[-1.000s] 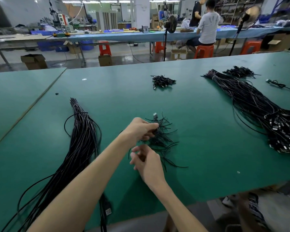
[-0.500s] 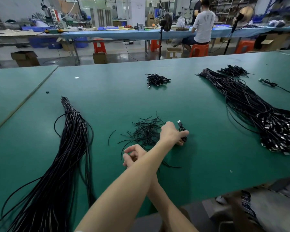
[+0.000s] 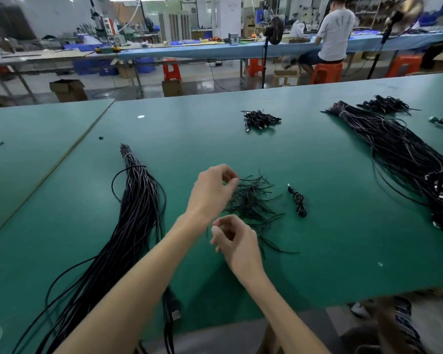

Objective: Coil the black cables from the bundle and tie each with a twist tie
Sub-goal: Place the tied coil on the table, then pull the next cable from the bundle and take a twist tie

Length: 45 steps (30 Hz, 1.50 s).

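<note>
Black cable bundle [image 3: 138,213] lies on the green table [image 3: 343,264] left of the twist-tie pile [image 3: 253,203]; one coiled cable [image 3: 298,201] sits just right of it. Left hand [image 3: 212,191] curls over the pile, right hand [image 3: 237,238] curls loosely at its near edge; whether either pinches a tie, I cannot tell.

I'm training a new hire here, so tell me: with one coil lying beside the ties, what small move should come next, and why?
Probably pinch a single tie. The left hand hovers at the far edge of the twist tie pile, though I can't tell whether it already holds one. The right hand looks empty, and a coiled cable lies apart to the pile's right.
</note>
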Available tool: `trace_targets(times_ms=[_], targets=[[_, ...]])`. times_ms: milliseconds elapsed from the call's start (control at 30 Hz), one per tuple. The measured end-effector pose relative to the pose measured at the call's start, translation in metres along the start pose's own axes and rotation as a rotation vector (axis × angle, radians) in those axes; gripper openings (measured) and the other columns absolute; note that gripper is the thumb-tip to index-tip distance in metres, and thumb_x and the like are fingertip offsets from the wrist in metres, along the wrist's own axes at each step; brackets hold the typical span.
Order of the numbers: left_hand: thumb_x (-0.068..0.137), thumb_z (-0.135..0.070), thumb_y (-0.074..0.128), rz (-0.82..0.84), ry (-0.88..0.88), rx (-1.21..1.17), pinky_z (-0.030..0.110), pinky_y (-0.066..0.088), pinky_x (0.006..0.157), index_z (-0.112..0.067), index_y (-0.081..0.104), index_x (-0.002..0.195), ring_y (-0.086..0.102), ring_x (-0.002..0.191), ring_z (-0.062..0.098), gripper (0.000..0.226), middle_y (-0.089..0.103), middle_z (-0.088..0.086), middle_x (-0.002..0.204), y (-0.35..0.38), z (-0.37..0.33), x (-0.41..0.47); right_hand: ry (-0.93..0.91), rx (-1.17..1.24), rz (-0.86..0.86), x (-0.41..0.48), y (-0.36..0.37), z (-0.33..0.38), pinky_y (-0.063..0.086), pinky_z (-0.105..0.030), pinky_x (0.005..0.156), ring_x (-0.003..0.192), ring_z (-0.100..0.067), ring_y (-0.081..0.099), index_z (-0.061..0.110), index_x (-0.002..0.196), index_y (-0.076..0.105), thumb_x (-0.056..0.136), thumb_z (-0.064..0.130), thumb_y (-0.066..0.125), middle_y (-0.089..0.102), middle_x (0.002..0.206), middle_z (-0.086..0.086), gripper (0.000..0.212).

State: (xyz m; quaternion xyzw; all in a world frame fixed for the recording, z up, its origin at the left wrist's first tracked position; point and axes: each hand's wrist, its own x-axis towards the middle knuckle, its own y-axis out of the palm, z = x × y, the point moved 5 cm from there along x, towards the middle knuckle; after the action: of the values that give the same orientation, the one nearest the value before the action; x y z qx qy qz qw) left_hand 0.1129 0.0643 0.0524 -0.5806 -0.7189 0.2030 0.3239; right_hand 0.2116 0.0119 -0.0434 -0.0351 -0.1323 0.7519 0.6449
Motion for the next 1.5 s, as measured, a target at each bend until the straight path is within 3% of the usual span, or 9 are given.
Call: trace_targets(times_ms=[167, 300, 400, 567, 767, 933, 1100, 1267, 1500], targets=[[0.103, -0.04, 0.059, 0.24, -0.344, 0.891, 0.037, 0.042, 0.075, -0.008, 0.054, 0.109, 0.065, 0.105, 0.034, 0.033, 0.065, 0.013, 0.117, -0.059, 0.087, -0.026, -0.009, -0.011, -0.007, -0.002, -0.001, 0.004, 0.055, -0.023, 0.062, 0.059, -0.008, 0.068, 0.027, 0.094, 0.066, 0.1, 0.022, 0.065, 0.075, 0.075, 0.008, 0.008], [0.104, -0.017, 0.058, 0.259, -0.401, 0.918, 0.037, 0.039, 0.073, -0.001, 0.046, 0.118, 0.06, 0.095, 0.032, 0.025, 0.059, 0.013, 0.106, -0.059, 0.111, -0.04, -0.005, -0.02, -0.002, -0.004, -0.002, 0.004, 0.056, -0.021, 0.063, 0.059, -0.008, 0.068, 0.027, 0.095, 0.065, 0.1, 0.021, 0.064, 0.075, 0.075, 0.008, 0.008], [0.095, 0.006, 0.054, 0.254, -0.378, 0.934, 0.037, 0.04, 0.071, -0.003, 0.05, 0.099, 0.052, 0.085, 0.029, 0.011, 0.05, 0.008, 0.092, -0.06, 0.108, -0.041, -0.006, -0.029, -0.003, -0.004, -0.002, 0.004, 0.055, -0.019, 0.063, 0.058, -0.007, 0.067, 0.026, 0.095, 0.065, 0.1, 0.02, 0.064, 0.075, 0.074, 0.008, 0.008], [0.1, -0.011, 0.062, 0.165, -0.458, 0.604, 0.041, 0.057, 0.071, 0.0, 0.046, 0.102, 0.068, 0.075, 0.033, 0.019, 0.061, 0.015, 0.093, -0.074, 0.115, -0.033, -0.006, -0.019, 0.001, -0.004, -0.003, 0.005, 0.053, -0.017, 0.061, 0.057, -0.005, 0.066, 0.025, 0.095, 0.066, 0.1, 0.019, 0.065, 0.074, 0.073, 0.008, 0.008], [0.098, -0.02, 0.071, 0.103, -0.53, 0.082, 0.045, 0.064, 0.06, 0.009, 0.06, 0.092, 0.066, 0.05, 0.025, 0.032, 0.064, 0.011, 0.056, -0.087, 0.126, -0.026, 0.0, -0.007, -0.005, -0.003, -0.003, 0.004, 0.053, -0.018, 0.061, 0.056, -0.006, 0.066, 0.025, 0.095, 0.066, 0.1, 0.02, 0.065, 0.075, 0.075, 0.008, 0.007], [0.099, -0.015, 0.069, 0.422, -0.398, -0.314, 0.028, 0.055, 0.048, 0.004, 0.063, 0.094, 0.068, 0.056, 0.022, 0.02, 0.07, 0.007, 0.067, -0.053, 0.08, -0.047, -0.018, 0.01, -0.019, -0.002, -0.002, 0.005, 0.055, -0.023, 0.06, 0.057, -0.009, 0.067, 0.025, 0.094, 0.067, 0.103, 0.023, 0.062, 0.075, 0.073, 0.008, 0.011], [0.099, -0.016, 0.069, 0.497, -0.28, -0.323, 0.032, 0.057, 0.054, 0.003, 0.064, 0.103, 0.066, 0.06, 0.022, 0.02, 0.071, 0.011, 0.076, -0.018, 0.054, -0.065, -0.002, 0.088, -0.035, -0.004, -0.005, 0.006, 0.054, -0.033, 0.064, 0.063, -0.023, 0.067, 0.02, 0.084, 0.07, 0.107, 0.048, 0.046, 0.073, 0.072, -0.004, 0.044], [0.093, -0.012, 0.074, 0.203, -0.279, -0.56, 0.032, 0.062, 0.059, 0.002, 0.066, 0.097, 0.069, 0.06, 0.023, 0.017, 0.069, 0.009, 0.073, -0.025, 0.062, -0.06, -0.037, 0.061, 0.094, -0.007, 0.0, 0.01, 0.058, -0.038, 0.065, 0.059, -0.016, 0.07, 0.023, 0.092, 0.072, 0.102, 0.057, 0.052, 0.075, 0.075, 0.0, 0.041], [0.093, -0.01, 0.075, -0.12, -0.21, -0.662, 0.029, 0.059, 0.055, 0.0, 0.068, 0.095, 0.066, 0.058, 0.018, 0.012, 0.065, 0.014, 0.078, -0.039, 0.067, -0.035, -0.058, 0.09, 0.221, -0.011, 0.002, 0.015, 0.048, -0.028, 0.054, 0.047, -0.017, 0.057, 0.016, 0.083, 0.074, 0.102, 0.032, 0.064, 0.074, 0.066, -0.004, 0.027]])
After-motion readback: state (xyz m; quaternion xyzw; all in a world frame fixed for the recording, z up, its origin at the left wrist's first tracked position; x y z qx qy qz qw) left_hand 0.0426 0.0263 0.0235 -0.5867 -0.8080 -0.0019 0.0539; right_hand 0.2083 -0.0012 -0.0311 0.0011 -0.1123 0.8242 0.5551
